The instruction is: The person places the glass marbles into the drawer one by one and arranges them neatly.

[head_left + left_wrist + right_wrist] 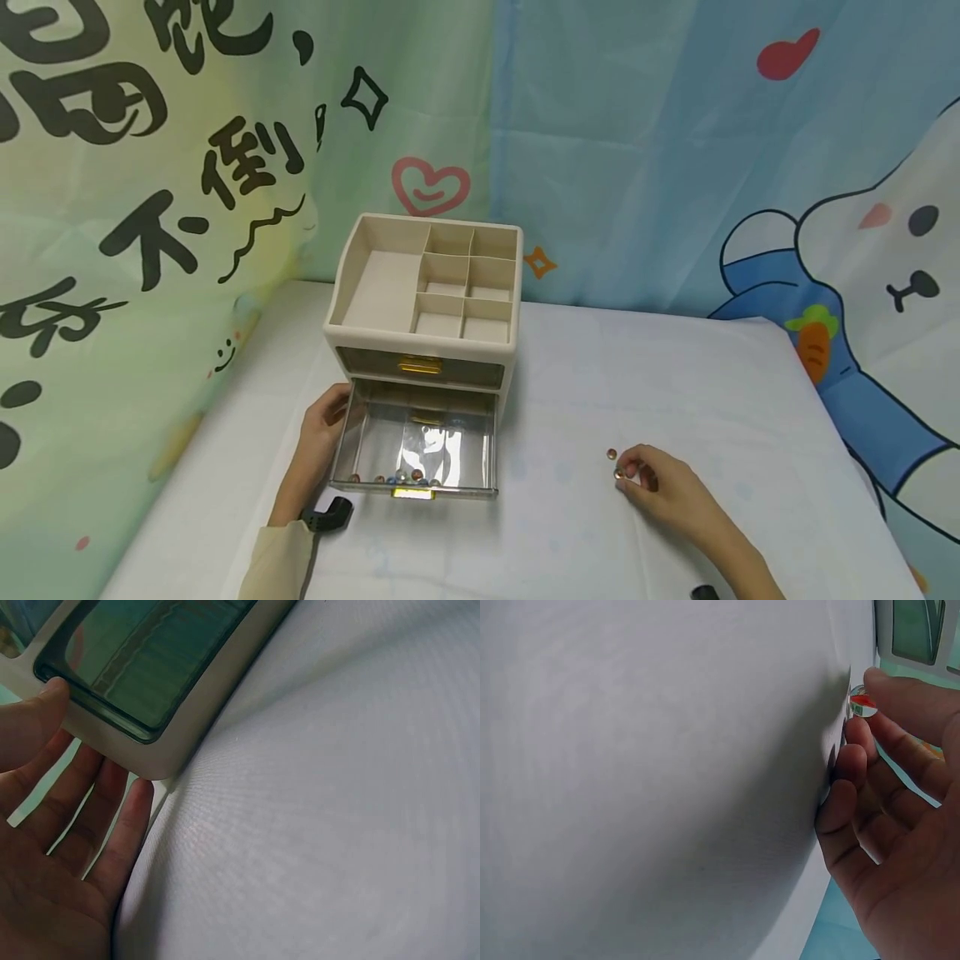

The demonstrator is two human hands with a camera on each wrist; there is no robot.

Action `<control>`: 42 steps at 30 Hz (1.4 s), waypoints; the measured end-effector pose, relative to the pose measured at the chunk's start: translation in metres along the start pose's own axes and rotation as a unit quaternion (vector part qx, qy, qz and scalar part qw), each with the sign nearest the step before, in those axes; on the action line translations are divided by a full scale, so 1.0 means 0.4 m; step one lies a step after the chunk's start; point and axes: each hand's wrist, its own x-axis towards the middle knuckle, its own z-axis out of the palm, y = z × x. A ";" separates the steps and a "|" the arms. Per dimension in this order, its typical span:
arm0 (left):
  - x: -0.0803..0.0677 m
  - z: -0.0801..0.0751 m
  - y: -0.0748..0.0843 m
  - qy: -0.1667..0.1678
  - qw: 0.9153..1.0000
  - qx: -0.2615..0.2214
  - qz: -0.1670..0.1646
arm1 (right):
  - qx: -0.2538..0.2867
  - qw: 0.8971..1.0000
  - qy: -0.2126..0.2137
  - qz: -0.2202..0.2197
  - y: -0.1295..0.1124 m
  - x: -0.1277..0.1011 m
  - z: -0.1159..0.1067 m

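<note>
A cream desktop organizer stands on the white table, its clear lower drawer pulled out. Several glass marbles lie along the drawer's front wall. My left hand touches the organizer's left side; in the left wrist view its thumb rests at the front frame, and the fingers extend fairly straight along the side. To the right, my right hand pinches a marble between thumb and fingers, at the tabletop. Just beyond those fingertips, a second marble lies on the table.
On top of the organizer is a compartment tray with one large section and several small ones. A smoked upper drawer is closed. White cloth covers the table, and printed curtains hang behind and at the left.
</note>
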 end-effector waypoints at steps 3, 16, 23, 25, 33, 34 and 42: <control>-0.003 0.000 0.001 0.001 1.000 0.007 -0.006 | -0.013 1.000 -0.007 0.001 -0.004 0.000 0.000; -0.007 -0.001 0.005 -0.004 1.000 0.015 -0.010 | -0.012 0.999 -0.027 -0.036 -0.032 -0.015 0.013; -0.007 0.003 -0.005 0.000 1.000 0.022 -0.001 | 0.017 0.997 -0.045 -0.054 -0.076 0.004 0.017; -0.006 0.002 -0.004 -0.001 1.000 0.021 0.004 | 0.022 0.997 -0.051 -0.062 -0.089 0.015 0.020; 0.007 0.000 0.003 -0.002 1.000 0.021 0.012 | 0.046 0.992 -0.077 -0.088 -0.139 0.045 0.018; 0.007 0.001 0.003 -0.003 1.000 0.020 0.011 | 0.047 0.992 -0.079 -0.085 -0.144 0.048 0.017; -0.001 0.002 -0.003 0.002 1.000 0.024 0.003 | 0.056 0.989 -0.081 -0.107 -0.191 0.084 0.016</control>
